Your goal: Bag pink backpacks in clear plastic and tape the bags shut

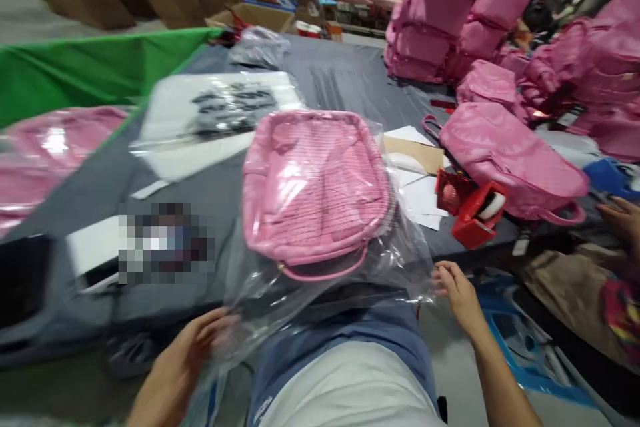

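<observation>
A pink backpack lies on the table in front of me, inside a clear plastic bag. Its carry handle points toward my body, and the bag's loose end spreads over the table edge. My left hand is at the left corner of that loose end, fingers closed on the plastic and partly blurred. At the right corner, my right hand pinches the plastic between thumb and fingers. The bag's mouth is stretched between both hands.
Another pink backpack and a red tape dispenser lie to the right, near a co-worker's hand. Stacked pink backpacks stand behind. Left are black packets on white sheets and a white box.
</observation>
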The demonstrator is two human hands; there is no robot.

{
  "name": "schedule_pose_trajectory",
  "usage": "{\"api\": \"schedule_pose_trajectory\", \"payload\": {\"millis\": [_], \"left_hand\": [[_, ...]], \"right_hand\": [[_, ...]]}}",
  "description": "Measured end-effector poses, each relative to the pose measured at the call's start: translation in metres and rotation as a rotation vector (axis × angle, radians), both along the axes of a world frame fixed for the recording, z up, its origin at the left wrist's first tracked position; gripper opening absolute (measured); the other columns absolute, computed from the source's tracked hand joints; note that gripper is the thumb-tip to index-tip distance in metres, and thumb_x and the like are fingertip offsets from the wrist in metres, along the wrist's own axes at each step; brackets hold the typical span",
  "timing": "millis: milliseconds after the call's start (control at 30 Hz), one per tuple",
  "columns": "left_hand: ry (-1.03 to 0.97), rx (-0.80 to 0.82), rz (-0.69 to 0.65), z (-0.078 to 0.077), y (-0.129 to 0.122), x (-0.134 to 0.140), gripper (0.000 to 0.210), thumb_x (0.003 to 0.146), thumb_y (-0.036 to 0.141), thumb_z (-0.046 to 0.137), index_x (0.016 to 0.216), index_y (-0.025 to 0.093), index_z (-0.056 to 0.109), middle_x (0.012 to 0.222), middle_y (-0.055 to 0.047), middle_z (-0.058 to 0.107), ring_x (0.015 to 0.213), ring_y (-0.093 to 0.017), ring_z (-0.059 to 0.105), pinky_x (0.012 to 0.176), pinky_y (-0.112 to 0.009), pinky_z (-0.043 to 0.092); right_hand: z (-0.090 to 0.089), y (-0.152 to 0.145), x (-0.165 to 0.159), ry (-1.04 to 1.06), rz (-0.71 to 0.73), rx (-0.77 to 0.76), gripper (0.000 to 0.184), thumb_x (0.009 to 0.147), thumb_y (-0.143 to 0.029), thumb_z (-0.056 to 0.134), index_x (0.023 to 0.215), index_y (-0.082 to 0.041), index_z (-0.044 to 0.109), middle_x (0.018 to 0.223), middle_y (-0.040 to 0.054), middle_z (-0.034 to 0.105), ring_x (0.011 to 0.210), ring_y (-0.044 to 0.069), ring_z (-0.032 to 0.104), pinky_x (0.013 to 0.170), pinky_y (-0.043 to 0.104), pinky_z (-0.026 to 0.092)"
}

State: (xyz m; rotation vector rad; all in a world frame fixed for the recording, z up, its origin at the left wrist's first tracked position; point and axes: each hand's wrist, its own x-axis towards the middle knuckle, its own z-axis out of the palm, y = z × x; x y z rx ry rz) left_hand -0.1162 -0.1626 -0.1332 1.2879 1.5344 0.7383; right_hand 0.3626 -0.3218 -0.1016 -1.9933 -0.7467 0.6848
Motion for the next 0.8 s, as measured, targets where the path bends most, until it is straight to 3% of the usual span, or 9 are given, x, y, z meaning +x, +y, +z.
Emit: {"api": "schedule_pose_trajectory", "payload": {"millis": [33,67,133,300,400,533,667,733,800], "left_hand": [[-0.104,-0.150,0.050,0.016,0.003,0.015,0.088,0.040,0.087,0.077,0.100,0.023,0.071,0.104,-0.011,0.075,0.099,-0.032,0.071,0.088,-0.040,0.056],[-0.147,-0.202,0.127,0.029,0.006,0.028,0.090,0.039,0.087,0.077,0.096,0.017,0.070,0.102,-0.013,0.074,0.098,-0.030,0.070,0.089,-0.037,0.055],[-0.163,-0.168,0.238,0.043,0.009,0.047,0.093,0.034,0.087,0.077,0.088,0.012,0.068,0.087,-0.012,0.072,0.084,-0.024,0.067,0.079,-0.030,0.053],[-0.296,-0.210,0.210,0.035,0.003,0.061,0.093,0.050,0.093,0.065,0.094,0.010,0.063,0.083,-0.010,0.067,0.069,-0.017,0.061,0.067,-0.028,0.048],[-0.319,-0.235,0.179,0.034,-0.001,0.069,0.093,0.051,0.094,0.064,0.091,0.010,0.062,0.078,-0.007,0.062,0.065,-0.014,0.056,0.064,-0.028,0.047],[-0.148,-0.034,0.122,0.038,0.002,0.073,0.074,0.062,0.087,0.060,0.075,0.014,0.059,0.061,0.000,0.048,0.056,-0.013,0.046,0.056,-0.026,0.041],[0.257,0.265,0.091,0.038,0.012,0.059,0.057,0.079,0.069,0.042,0.070,0.016,0.062,0.049,0.000,0.042,0.048,-0.012,0.042,0.055,-0.027,0.031],[0.253,0.289,0.100,0.041,0.018,0.054,0.053,0.077,0.066,0.044,0.068,0.017,0.061,0.048,0.000,0.042,0.046,-0.011,0.040,0.052,-0.026,0.030],[0.099,0.176,0.191,0.044,0.025,0.054,0.052,0.070,0.067,0.054,0.075,0.015,0.062,0.048,0.002,0.041,0.041,-0.010,0.035,0.044,-0.025,0.026]], "right_hand": [[0.003,0.008,-0.002,-0.049,0.045,-0.070,0.071,0.076,-0.082,0.047,0.094,-0.015,0.063,0.084,0.0127,0.068,0.074,0.028,0.067,0.061,0.035,0.055],[0.006,0.014,-0.005,-0.117,0.071,-0.124,0.074,0.074,-0.086,0.042,0.088,-0.016,0.063,0.075,0.0109,0.065,0.068,0.027,0.065,0.058,0.034,0.052],[0.009,0.022,-0.007,-0.257,0.069,-0.174,0.078,0.074,-0.093,0.033,0.076,-0.019,0.060,0.061,0.0077,0.058,0.057,0.025,0.059,0.055,0.034,0.046],[0.013,0.031,-0.002,-0.336,0.027,-0.223,0.085,0.072,-0.096,0.025,0.089,-0.021,0.061,0.061,0.0062,0.059,0.057,0.029,0.061,0.057,0.038,0.045],[0.019,0.036,-0.003,-0.447,0.021,-0.210,0.075,0.074,-0.087,0.026,0.092,-0.022,0.059,0.065,0.0087,0.062,0.063,0.034,0.064,0.060,0.040,0.046],[0.016,0.039,0.009,-0.541,0.071,-0.126,0.061,0.080,-0.080,0.027,0.081,-0.024,0.054,0.058,0.0071,0.057,0.053,0.030,0.059,0.053,0.036,0.043],[0.007,0.045,0.027,-0.285,0.100,-0.046,0.073,0.076,-0.093,0.040,0.068,-0.022,0.051,0.051,0.0043,0.047,0.041,0.019,0.047,0.041,0.030,0.037],[0.004,0.050,0.030,-0.109,0.101,0.066,0.077,0.069,-0.096,0.053,0.067,-0.019,0.050,0.053,0.0023,0.044,0.044,0.015,0.041,0.038,0.026,0.033],[0.001,0.054,0.031,0.104,0.061,0.092,0.077,0.062,-0.093,0.066,0.074,-0.018,0.052,0.055,-0.0005,0.043,0.042,0.012,0.035,0.036,0.024,0.027]]}}
